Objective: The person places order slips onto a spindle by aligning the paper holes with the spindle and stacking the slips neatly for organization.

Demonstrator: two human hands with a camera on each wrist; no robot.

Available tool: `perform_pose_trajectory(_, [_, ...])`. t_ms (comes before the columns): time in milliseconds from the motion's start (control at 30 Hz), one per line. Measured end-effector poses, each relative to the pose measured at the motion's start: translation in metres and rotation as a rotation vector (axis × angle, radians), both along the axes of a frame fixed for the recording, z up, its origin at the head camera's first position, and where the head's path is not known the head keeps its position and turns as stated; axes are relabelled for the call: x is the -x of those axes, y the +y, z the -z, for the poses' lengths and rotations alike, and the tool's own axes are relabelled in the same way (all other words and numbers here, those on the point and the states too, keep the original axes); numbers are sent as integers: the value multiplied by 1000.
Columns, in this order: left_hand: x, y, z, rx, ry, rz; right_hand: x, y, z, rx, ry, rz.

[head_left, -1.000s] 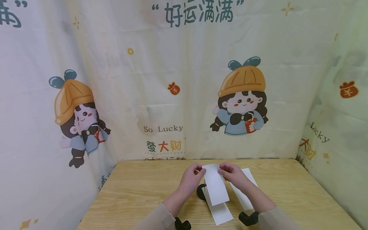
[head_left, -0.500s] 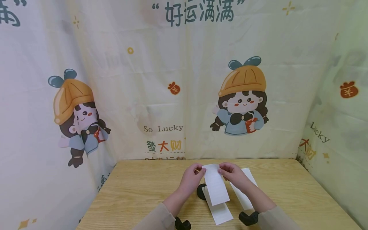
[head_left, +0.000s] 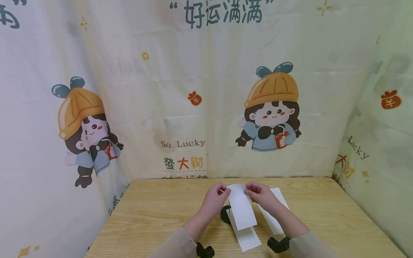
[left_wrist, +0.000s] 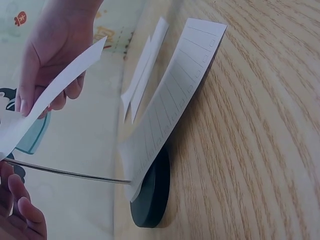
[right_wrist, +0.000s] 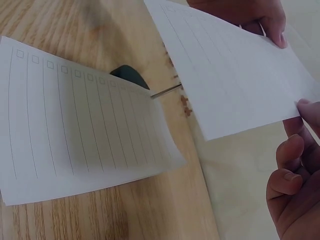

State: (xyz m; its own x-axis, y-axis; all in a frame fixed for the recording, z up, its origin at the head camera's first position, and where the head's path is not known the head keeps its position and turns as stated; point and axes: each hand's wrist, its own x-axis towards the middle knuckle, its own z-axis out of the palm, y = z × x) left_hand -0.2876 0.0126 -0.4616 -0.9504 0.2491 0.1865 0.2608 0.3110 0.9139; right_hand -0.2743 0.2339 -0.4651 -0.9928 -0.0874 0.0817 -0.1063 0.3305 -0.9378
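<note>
My left hand (head_left: 214, 199) and right hand (head_left: 261, 196) pinch the two far corners of a white paper slip (head_left: 242, 208), thumbs on top. Below it stands a bill spike, whose round black base (left_wrist: 152, 197) rests on the table. Its thin metal rod (left_wrist: 75, 174) rises to the underside of the held slip near the left hand's fingers; whether the tip pierces the paper is hidden. Lower on the rod, lined paper (right_wrist: 75, 115) with a column of small boxes is skewered near one end. The rest of that paper slopes out above the tabletop, curving.
More white slips (head_left: 273, 224) lie to the right of the spike, partly beneath my right forearm. Black wrist-worn devices (head_left: 279, 245) sit by both sleeves. The wooden table (head_left: 155, 211) meets a printed cloth backdrop (head_left: 180, 107) behind and at the sides.
</note>
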Motion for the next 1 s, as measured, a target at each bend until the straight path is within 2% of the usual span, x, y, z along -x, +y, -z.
perform_pose_trajectory(233, [1, -2, 1, -2, 5, 1, 1, -1, 1, 6, 0, -6])
perform_pose_trajectory(600, [0, -4, 4, -15, -26, -17, 1, -2, 3, -19, -11, 14])
perform_pose_trajectory(1000, [-1, -5, 2, 36, 15, -12, 2, -3, 2, -9, -24, 30])
